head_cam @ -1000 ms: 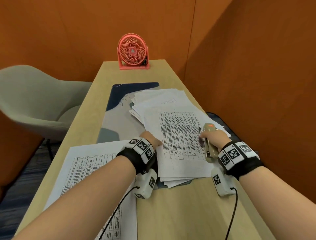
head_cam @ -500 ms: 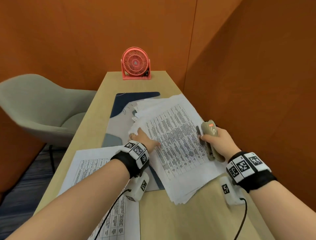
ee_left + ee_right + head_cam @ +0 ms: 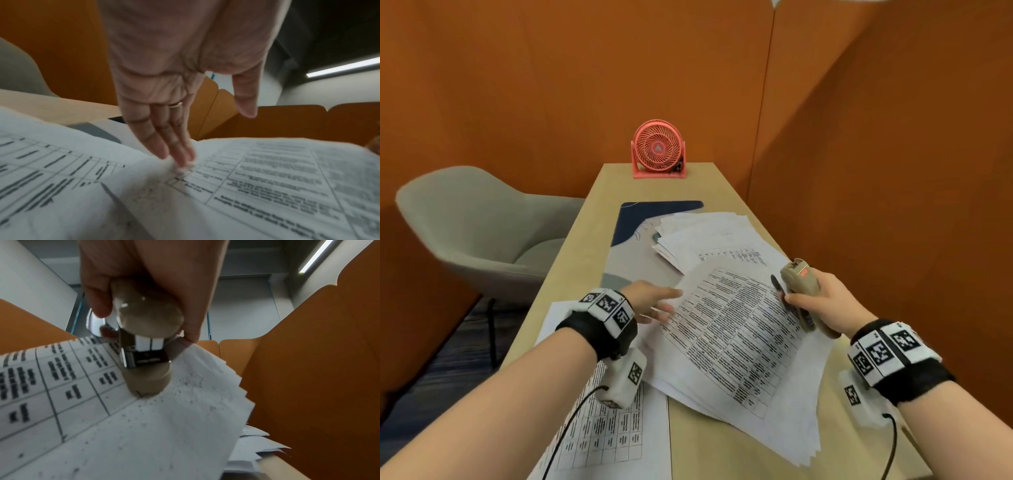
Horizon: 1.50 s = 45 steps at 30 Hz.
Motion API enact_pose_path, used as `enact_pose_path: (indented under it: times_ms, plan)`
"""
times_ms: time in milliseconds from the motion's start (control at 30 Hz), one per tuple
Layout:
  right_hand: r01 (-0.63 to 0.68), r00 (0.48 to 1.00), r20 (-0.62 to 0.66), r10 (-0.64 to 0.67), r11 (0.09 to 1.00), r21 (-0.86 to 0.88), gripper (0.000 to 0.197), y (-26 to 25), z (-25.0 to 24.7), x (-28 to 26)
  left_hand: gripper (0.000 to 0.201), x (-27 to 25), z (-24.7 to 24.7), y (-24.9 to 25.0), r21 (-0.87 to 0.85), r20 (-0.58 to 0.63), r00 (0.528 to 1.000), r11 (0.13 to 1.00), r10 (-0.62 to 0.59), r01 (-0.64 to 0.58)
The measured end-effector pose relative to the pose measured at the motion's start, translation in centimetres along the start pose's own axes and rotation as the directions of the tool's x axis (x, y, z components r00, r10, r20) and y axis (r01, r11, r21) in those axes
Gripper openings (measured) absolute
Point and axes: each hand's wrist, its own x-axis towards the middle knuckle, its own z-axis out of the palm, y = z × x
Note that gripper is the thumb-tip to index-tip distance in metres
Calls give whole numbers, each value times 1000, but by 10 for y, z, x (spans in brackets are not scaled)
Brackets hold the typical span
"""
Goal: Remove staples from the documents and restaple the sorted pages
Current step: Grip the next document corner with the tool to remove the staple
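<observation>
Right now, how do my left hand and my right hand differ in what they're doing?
The left hand lies flat with straight fingers touching the stack of papers; the right hand is curled around the beige stapler. The left hand sits at the stack's left edge, the right hand at its right edge. Both wear marker-patterned wristbands.

- Desk [image 3: 599, 219], left strip: bare wood, passable.
- Mid desk: paper stacks [image 3: 722, 240], blocking.
- Far end: fan [image 3: 659, 149].
- Rt side: partition wall [image 3: 876, 205], tight against desk.
</observation>
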Motion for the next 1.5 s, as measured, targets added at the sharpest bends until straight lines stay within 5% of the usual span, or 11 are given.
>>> enact_pose_path:
  times_ms: [133, 300, 367, 467, 600, 700, 800, 967, 1200, 1500]
  plan:
    - [49, 999, 20, -49, 999, 16, 22, -8, 0, -9, 74, -6, 9, -7, 312, -124, 990, 950, 73, -31]
    - [109, 993, 43, -112, 992, 69, 24, -19, -4, -19, 102, -5, 7, -5, 63, -45, 999, 998, 28, -25]
    - [105, 993, 36, -108, 991, 78, 20, -19, -6, -20, 87, -9, 10, -6, -34, 26, 998, 998, -50, 51]
    - [55, 998, 23, -57, 997, 59, 19, -14, -7, -20, 99, -8, 10, -13, -36, 49, 998, 998, -50, 51]
    - [-67, 998, 13, 68, 995, -71, 21, -5, -9, -15, 39, -13, -2, -9, -110, -78, 986, 981, 149, -157]
    - [-99, 994, -61, 86, 955, -280, 27, -4, -2, -10, 31, -25, -5, -3, -141, -108, 960, 952, 257, -271]
    - [-8, 998, -55, -7, 961, -277, 34, -22, 18, -14, 18, -35, 2, 2, -159, -93, 951, 938, 295, -307]
    - [116, 988, 136, -73, 934, -337, 75, -45, 70, -28, 16, -51, 13, 6, -237, -82, 931, 900, 356, -365]
    - [138, 989, 13, -149, 878, -459, 62, -54, 95, -32, 15, -60, 26, -4, -374, -37, 932, 860, 362, -349]
    - [139, 990, 29, -140, 894, -425, 56, -50, 86, -37, 13, -65, 34, -7, -454, -52, 923, 815, 380, -361]
